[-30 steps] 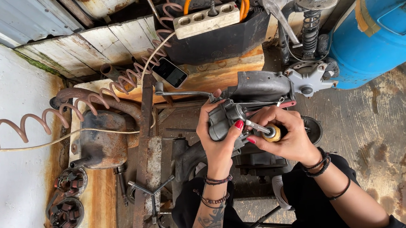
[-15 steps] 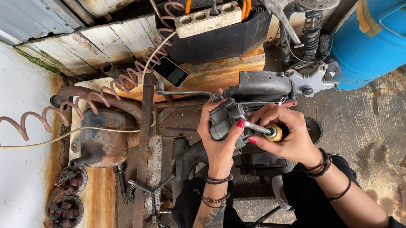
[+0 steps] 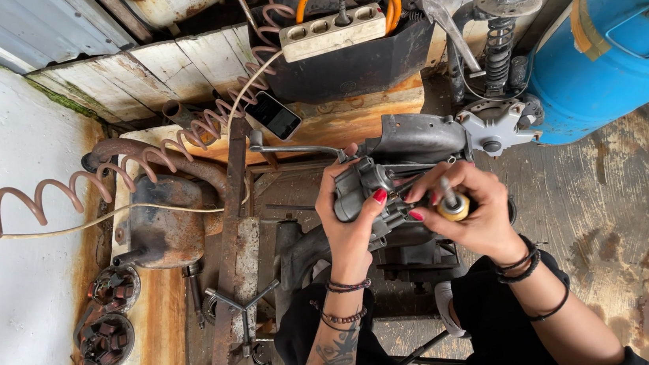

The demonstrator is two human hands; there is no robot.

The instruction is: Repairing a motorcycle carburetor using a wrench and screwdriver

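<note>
A small grey metal engine part [image 3: 366, 190], something like a carburettor, is held up in front of the body, above the lap and just in front of a larger grey casting [image 3: 415, 136] on the cluttered bench. It is gripped by the left hand [image 3: 356, 223], whose fingers are wrapped round its underside while the thumb is pressed onto its top face; the clamp looks firm, probably so the part is kept from twisting under the tool. The left wrist is bent back and the forearm rises steeply from below, so the part is tilted toward the other hand. A screwdriver with a yellow handle [image 3: 454, 206] is closed inside the right hand [image 3: 474, 208], the fingers curled tight round the butt and the shaft aimed leftward into the part's side; the tip itself is hidden behind fingers and metal, so what it meets cannot be told. The right forearm is brought in from the lower right, wrist cocked, palm toward the body, a pose that seems suited to pushing and turning along the shaft. Further off, a coiled copper-coloured hose [image 3: 64, 192] is draped across a rusty tank [image 3: 162, 222], a phone [image 3: 273, 115] is propped on the wooden board, and a blue barrel [image 3: 612, 36] stands at the right.
</note>
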